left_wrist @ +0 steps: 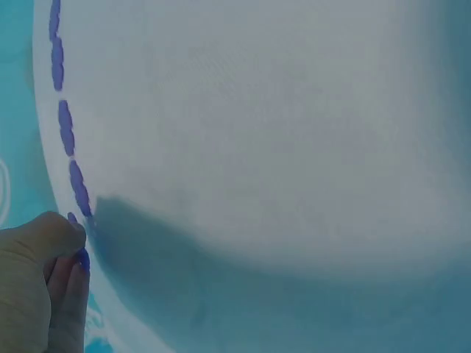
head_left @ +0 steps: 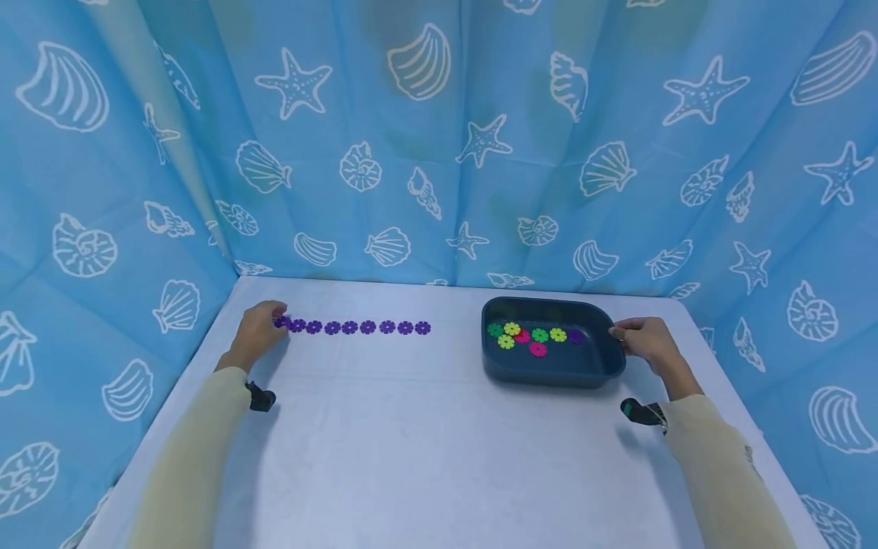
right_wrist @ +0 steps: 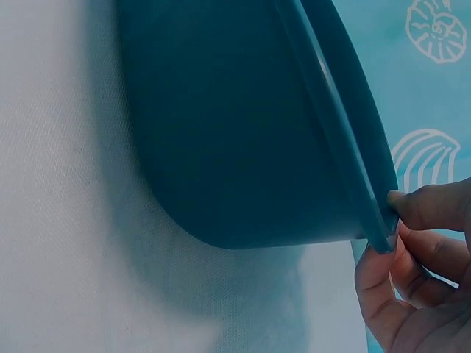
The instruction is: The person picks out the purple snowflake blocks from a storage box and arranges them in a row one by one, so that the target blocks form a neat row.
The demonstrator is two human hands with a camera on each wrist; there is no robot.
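Note:
At the left end of a straight row of several purple notched plastic discs (head_left: 367, 327), my left hand (head_left: 257, 332) pinches another purple disc (left_wrist: 83, 259) between thumb and fingers. That disc is partly hidden by the fingers and sits close to the row's last piece; whether they touch I cannot tell. On the right stands a dark blue-grey plastic basin (head_left: 549, 375). My right hand (head_left: 648, 341) grips its right rim (right_wrist: 379, 239), thumb on top and fingers below. Inside lie yellow discs (head_left: 559, 335), green discs (head_left: 540, 335), pink discs (head_left: 538, 349) and a purple one (head_left: 575, 336).
A white cloth (head_left: 425, 457) covers the table. Blue curtains (head_left: 439, 152) printed with white shells and starfish hang along the back and both sides. Small black devices show at the left wrist (head_left: 261, 398) and right wrist (head_left: 643, 412).

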